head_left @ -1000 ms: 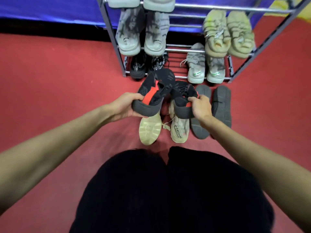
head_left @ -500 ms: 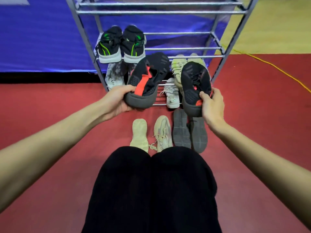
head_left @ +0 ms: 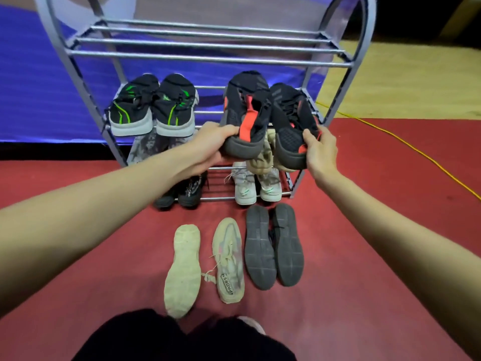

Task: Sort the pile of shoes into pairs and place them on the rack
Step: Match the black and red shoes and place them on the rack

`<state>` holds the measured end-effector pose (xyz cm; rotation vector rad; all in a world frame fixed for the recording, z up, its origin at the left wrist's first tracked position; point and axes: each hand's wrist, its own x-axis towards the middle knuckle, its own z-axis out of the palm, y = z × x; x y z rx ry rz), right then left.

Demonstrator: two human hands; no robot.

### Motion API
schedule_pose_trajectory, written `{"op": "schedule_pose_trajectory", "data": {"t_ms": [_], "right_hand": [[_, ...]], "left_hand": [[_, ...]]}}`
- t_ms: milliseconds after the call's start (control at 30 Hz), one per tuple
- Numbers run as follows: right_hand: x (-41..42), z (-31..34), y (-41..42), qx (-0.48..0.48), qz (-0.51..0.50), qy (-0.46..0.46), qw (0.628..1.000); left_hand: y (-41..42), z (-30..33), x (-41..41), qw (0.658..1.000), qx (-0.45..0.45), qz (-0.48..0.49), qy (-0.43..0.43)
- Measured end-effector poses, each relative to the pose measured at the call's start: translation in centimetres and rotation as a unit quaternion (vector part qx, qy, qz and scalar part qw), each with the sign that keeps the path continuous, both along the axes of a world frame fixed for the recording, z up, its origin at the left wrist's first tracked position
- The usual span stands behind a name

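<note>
My left hand (head_left: 211,145) grips the heel of a black shoe with a red heel tab (head_left: 244,110). My right hand (head_left: 320,149) grips the heel of its black-and-red mate (head_left: 291,118). Both shoes are held toes forward at the right half of the grey metal rack's (head_left: 208,58) second shelf, beside a black-and-green pair (head_left: 153,108). On the red floor in front lie a cream pair, one sole up (head_left: 183,269) and one upright (head_left: 229,259), and a dark pair, both soles up (head_left: 273,246).
Lower shelves carry a grey patterned pair (head_left: 148,149), a beige pair (head_left: 263,157), a black pair (head_left: 184,191) and a white pair (head_left: 256,186). The top shelf bars are bare. A yellow cable (head_left: 406,144) runs across the floor at right. My dark-clothed knees (head_left: 182,337) fill the bottom.
Both hands have lifted the black-and-red shoes from just above the floor pile up and forward to the rack's second shelf. The view has tilted upward, showing the top shelf.
</note>
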<state>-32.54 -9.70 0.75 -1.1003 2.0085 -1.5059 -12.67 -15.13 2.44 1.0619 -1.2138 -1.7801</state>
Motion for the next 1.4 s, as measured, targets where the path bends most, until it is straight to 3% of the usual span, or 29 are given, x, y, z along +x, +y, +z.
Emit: {"op": "schedule_pose_trajectory", "data": {"t_ms": [300,700,1200,1400], "right_hand": [[-3.9,-0.5,-8.3,0.013,-0.011,0.03,0.999],[-5.7,-2.3,-12.8,0.154,-0.084,0.056,0.983],[-7.0,-3.0,-13.0,0.144,-0.033,0.053,0.988],[-6.7,-3.2,-12.5,0.101,-0.022,0.022,0.994]], "left_hand": [[-6.2,-1.3,-3.3,1.0,-0.019,0.009,0.0],[-9.5,-2.4,-5.6,1.0,-0.002,-0.009,-0.001],[-10.7,-4.1,-8.0,0.999,0.047,-0.005,0.027],[-11.0,-5.0,-8.9,0.999,0.02,0.011,-0.048]]}}
